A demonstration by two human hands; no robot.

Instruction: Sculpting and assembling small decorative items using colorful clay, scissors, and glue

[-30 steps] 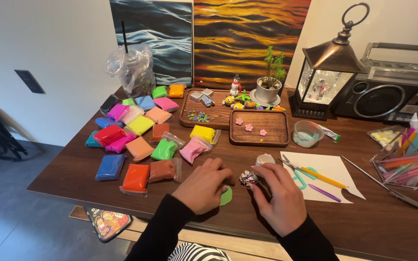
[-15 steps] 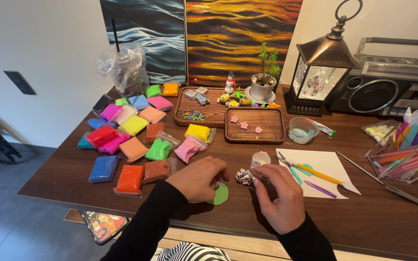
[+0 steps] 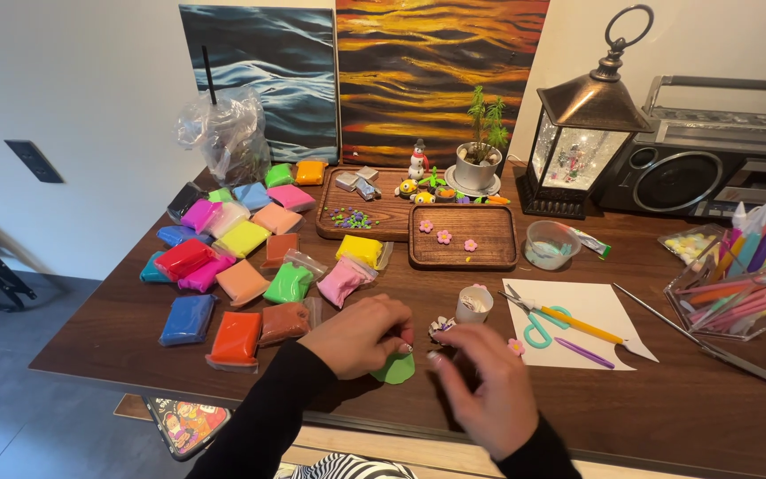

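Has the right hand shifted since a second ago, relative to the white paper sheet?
Yes. The right hand has pulled back toward the table's near edge, away from the white paper sheet and the small clay piece it was cupping.

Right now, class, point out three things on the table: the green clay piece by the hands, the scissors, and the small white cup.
green clay piece [image 3: 394,369], head view, on its flat lower part.
scissors [image 3: 538,326], head view, on the teal handle loop.
small white cup [image 3: 473,304], head view, on its side wall.

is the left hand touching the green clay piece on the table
Touching. The head view shows the left hand with its fingertips resting on the green clay piece's upper edge, with no gap between them.
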